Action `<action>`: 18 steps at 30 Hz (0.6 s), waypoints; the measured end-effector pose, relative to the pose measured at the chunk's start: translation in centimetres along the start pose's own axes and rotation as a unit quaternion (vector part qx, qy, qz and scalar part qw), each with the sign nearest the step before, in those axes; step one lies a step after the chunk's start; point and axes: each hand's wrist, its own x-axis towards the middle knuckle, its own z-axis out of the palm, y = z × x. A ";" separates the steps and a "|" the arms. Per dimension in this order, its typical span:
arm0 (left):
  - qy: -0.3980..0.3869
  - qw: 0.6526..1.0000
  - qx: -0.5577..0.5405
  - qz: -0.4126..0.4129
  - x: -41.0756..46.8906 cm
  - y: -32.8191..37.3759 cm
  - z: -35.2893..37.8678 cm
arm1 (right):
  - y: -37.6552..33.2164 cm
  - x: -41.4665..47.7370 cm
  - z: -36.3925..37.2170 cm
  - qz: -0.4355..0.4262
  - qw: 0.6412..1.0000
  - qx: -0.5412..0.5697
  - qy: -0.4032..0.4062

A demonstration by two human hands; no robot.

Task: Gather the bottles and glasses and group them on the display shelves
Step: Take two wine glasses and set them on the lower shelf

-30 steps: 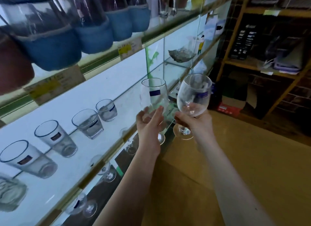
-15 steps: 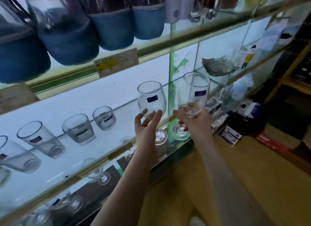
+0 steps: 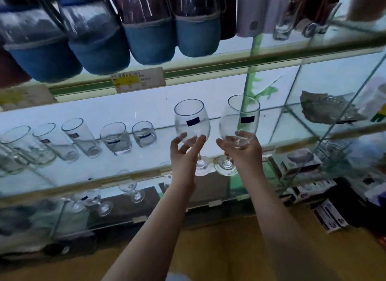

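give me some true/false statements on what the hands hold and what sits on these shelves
1. The left hand holds the left wine glass by its bowl, and the right hand holds the right wine glass the same way. True.
2. Both wine glasses carry a dark label. True.
3. The tumblers stand to the right of the hands. False: they stand on the middle shelf, to the left.
4. The bottles on the top shelf wear yellow sleeves. False: the sleeves are blue.
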 end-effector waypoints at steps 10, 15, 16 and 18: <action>-0.008 0.998 0.000 0.058 2.4 0.2 0.4 | 0.1 2.3 0.8 0.003 0.999 -0.005 -0.038; -0.010 0.997 0.017 0.074 4.7 -0.4 -0.8 | 0.7 3.1 2.1 0.009 0.999 0.006 -0.046; -0.009 0.997 0.022 0.072 5.3 -0.5 -1.1 | 0.9 3.3 2.5 0.009 0.999 -0.001 -0.046; -0.004 0.997 0.028 0.070 6.2 -0.6 -1.6 | 1.2 3.5 3.0 0.008 0.999 -0.011 -0.047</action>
